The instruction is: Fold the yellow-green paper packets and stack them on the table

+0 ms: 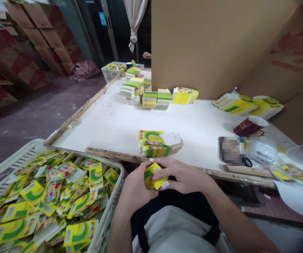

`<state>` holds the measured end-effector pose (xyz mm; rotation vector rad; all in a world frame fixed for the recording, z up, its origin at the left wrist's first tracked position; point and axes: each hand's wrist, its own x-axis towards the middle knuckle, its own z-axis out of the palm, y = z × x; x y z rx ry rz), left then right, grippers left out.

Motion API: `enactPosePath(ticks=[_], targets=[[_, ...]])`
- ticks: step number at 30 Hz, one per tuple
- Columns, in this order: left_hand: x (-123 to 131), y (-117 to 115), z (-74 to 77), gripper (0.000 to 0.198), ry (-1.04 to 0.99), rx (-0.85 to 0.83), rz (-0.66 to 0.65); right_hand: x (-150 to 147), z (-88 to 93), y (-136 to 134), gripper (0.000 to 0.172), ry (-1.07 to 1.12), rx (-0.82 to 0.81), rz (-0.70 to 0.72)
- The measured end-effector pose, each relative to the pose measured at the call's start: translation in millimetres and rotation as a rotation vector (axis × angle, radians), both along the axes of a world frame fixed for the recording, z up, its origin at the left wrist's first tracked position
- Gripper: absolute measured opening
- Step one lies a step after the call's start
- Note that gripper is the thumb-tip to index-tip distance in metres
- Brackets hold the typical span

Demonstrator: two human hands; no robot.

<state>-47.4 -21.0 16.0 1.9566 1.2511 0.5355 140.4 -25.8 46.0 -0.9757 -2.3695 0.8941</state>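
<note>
Between my hands, close to my body and just off the table's front edge, is a small yellow and green printed carton [156, 176]. My left hand [138, 184] is closed around its left side. On its right side and top, the fingers of my right hand [179, 174] press it, with a white flap showing below them. Just beyond my hands, a stack of flat yellow cartons [156, 143] with white flaps lies at the table edge. To my left stands a white plastic basket [120, 182] heaped with yellow cartons [46, 196].
Stacks of flat cartons [156, 99] line the back of the white table [109, 119] beside a cardboard partition [206, 45]. At right are a tipped dark red cup [249, 125] and a clear plastic-wrapped item [263, 151]. Another person's hand [147, 55] shows beyond.
</note>
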Motion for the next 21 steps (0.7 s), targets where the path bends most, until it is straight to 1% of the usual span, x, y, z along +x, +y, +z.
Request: enactPosePath(ticks=[2,4,6,8,10,11,12,13,14,15,16,17,18,19,21], targets=[[3,-1,-0.7,0.058,0.004,0.006,-0.028,-1,1.3,0,0.031,0.009,-0.036,-0.01],[7,-1,-2.8,0.057,0.015,0.026,-0.025,-8,-4.5,-2,0.03,0.043,-0.059,-0.109],[8,0,-5.1,0.059,0.031,0.052,0.011,-18,-13.2,-5,0.03,0.105,-0.061,-0.222],[1,3,-6.5,0.059,0.036,0.067,0.041,-24,-19.5,-5,0.037,0.175,-0.054,-0.246],[-17,9,-6.6,0.054,0.068,0.084,0.107,-22,-21.7,3,0.049,0.231,-0.023,-0.26],[-28,12,-6.2,0.052,0.108,0.108,0.173,-19,-21.7,9,0.053,0.248,0.011,-0.309],[-41,15,-5.6,0.054,0.178,0.147,0.278,-15,-21.7,17,0.053,0.246,0.058,-0.396],[-54,18,-5.0,0.062,0.254,0.218,0.408,-10,-22.2,26,0.05,0.222,0.116,-0.516],[-65,21,-4.4,0.072,0.327,0.295,0.539,-6,-23.2,35,0.046,0.152,0.173,-0.637],[-74,23,-4.1,0.08,0.36,0.351,0.66,-3,-25.1,43,0.045,0.038,0.217,-0.725],[-80,25,-4.0,0.085,0.345,0.389,0.738,-1,-27.5,51,0.045,-0.091,0.241,-0.772],[-83,25,-4.5,0.085,0.295,0.403,0.774,0,-30.2,58,0.043,-0.19,0.25,-0.791],[-82,25,-5.6,0.082,0.215,0.396,0.763,0,-32.7,63,0.041,-0.261,0.252,-0.793],[-78,24,-7.3,0.075,0.121,0.372,0.713,-1,-34.7,66,0.039,-0.296,0.252,-0.79],[-63,22,-12.5,0.061,-0.055,0.297,0.574,-2,-36.1,69,0.038,-0.303,0.258,-0.791]])
